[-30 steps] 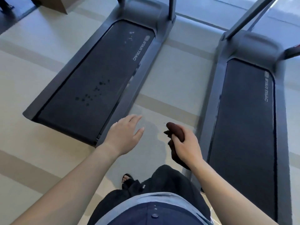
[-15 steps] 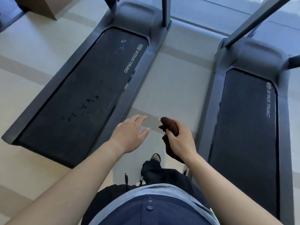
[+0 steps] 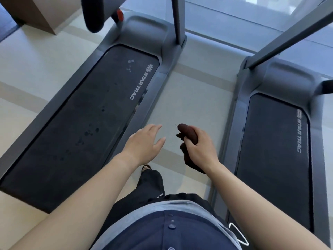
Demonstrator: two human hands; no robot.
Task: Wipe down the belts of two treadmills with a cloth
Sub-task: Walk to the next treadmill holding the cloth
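Two grey treadmills lie side by side on a pale floor. The left treadmill's black belt (image 3: 86, 120) carries several dark spots and a few pale specks near its front. The right treadmill's belt (image 3: 275, 159) looks plain. I stand in the gap between them. My right hand (image 3: 200, 148) is closed around a bunched dark brown cloth (image 3: 187, 132), whose tail hangs below the wrist. My left hand (image 3: 144, 143) hovers beside it with fingers spread and nothing in it, over the floor next to the left treadmill's side rail.
Upright posts (image 3: 177, 20) rise from the front of each treadmill, and a black handlebar end with a red part (image 3: 95, 18) juts in at top left. A brown box (image 3: 41, 13) stands on the floor at far left. Glass or a window floor strip lies ahead.
I have stepped forward between the treadmills, so both decks slid toward me in view. Both hands keep the same pose, the right still gripping the cloth.
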